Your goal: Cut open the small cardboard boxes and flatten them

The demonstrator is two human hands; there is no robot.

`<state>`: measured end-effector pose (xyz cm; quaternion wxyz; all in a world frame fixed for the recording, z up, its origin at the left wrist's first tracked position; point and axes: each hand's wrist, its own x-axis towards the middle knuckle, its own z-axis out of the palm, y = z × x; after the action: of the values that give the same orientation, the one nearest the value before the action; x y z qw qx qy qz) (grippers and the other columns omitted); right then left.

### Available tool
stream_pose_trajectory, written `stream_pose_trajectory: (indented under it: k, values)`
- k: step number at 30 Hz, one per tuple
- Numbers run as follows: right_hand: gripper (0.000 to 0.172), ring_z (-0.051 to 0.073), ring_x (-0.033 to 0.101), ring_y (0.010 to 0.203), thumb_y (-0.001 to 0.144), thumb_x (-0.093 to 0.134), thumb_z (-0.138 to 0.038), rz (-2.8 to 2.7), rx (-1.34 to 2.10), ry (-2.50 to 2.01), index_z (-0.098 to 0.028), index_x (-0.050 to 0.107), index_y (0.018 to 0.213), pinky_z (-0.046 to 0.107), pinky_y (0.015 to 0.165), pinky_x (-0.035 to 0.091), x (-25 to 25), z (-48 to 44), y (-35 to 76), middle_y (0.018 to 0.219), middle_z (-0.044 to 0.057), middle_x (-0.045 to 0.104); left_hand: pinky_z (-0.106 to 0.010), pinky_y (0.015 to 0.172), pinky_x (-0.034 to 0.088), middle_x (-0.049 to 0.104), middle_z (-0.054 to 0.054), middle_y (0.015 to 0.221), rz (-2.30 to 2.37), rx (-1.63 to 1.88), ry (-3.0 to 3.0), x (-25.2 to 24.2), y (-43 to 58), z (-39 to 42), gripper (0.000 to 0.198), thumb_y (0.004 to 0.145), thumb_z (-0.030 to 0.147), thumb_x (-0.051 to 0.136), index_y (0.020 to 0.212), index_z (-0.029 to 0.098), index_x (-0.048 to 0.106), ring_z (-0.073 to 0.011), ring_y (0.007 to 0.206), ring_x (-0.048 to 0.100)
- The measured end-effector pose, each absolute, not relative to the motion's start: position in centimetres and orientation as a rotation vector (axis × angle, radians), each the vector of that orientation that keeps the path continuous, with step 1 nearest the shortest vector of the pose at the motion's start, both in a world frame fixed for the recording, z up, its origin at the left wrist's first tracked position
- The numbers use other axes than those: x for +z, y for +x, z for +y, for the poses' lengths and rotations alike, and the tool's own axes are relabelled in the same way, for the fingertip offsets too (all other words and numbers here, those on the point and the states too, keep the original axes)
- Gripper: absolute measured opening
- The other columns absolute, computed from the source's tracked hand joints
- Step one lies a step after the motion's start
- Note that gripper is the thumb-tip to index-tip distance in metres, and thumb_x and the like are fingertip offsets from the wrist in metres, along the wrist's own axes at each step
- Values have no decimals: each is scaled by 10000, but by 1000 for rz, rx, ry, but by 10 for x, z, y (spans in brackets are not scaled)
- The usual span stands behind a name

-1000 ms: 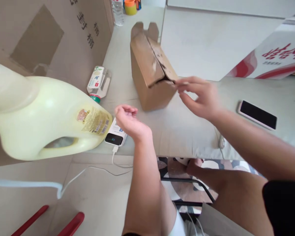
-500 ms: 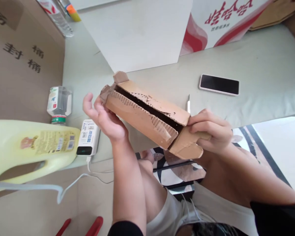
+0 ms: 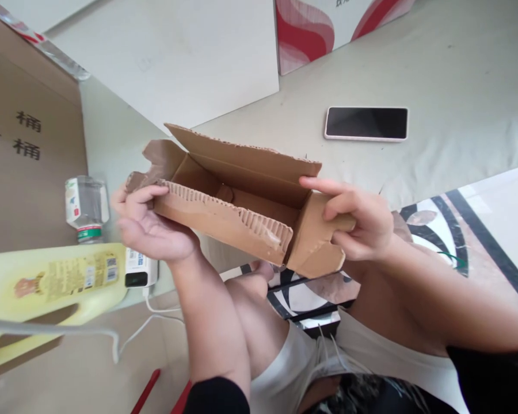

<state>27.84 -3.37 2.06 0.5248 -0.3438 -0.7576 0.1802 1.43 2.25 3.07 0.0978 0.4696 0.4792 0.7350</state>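
A narrow brown cardboard box [image 3: 224, 221] is held above my lap, tilted, with its long top flap raised away from me. Its inside shows and looks bare apart from a small tab or hole near the far wall. The near edge is torn, with the corrugation exposed. My left hand [image 3: 155, 224] grips the left end, fingers over the near rim beside the end flaps. At the other end my right hand [image 3: 358, 215] is closed on the right end flap, with the index finger stretched against the corner of the raised flap.
On the cloth-covered table [image 3: 449, 75] lies a phone [image 3: 366, 123]. White boxes [image 3: 190, 57] stand at the back. To the left are a large carton [image 3: 26, 190], an upturned clear bottle [image 3: 86, 207], a yellow jug [image 3: 69, 276] and a power bank [image 3: 140, 270] with a white cable.
The long flap has swung up and back, so the narrow slit is now a wide opening. My left fingers have closed over the near rim. The camera view has shifted.
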Motion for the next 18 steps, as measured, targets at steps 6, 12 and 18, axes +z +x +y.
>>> stream_pose_trajectory:
  k: [6, 12, 18]
  values:
    - [197, 212, 744, 1023, 717, 517, -97, -1841, 505, -713, -260, 466, 813, 317, 610, 591, 21, -34, 277, 1304, 39, 701, -341, 1135, 386, 520, -99, 1173, 1520, 1964, 1443, 32, 10, 18, 556, 975, 457, 254, 881, 147, 706, -200, 1182, 528]
    - [338, 267, 688, 1153, 887, 518, -241, -1668, 595, -838, -337, 470, 1208, 427, 776, 626, 5, -37, 268, 1302, 59, 681, -375, 1027, 451, 386, -66, 839, 1245, 2340, 1280, 43, 20, 14, 345, 936, 361, 265, 699, 222, 474, -215, 1023, 524]
    - [422, 232, 685, 987, 948, 528, -312, -1740, 466, -964, -394, 488, 1360, 377, 675, 617, 1, -30, 264, 1364, 59, 608, -299, 745, 482, 421, -19, 683, 1276, 2181, 1081, 44, 21, 9, 371, 968, 283, 147, 660, 216, 343, -134, 638, 541]
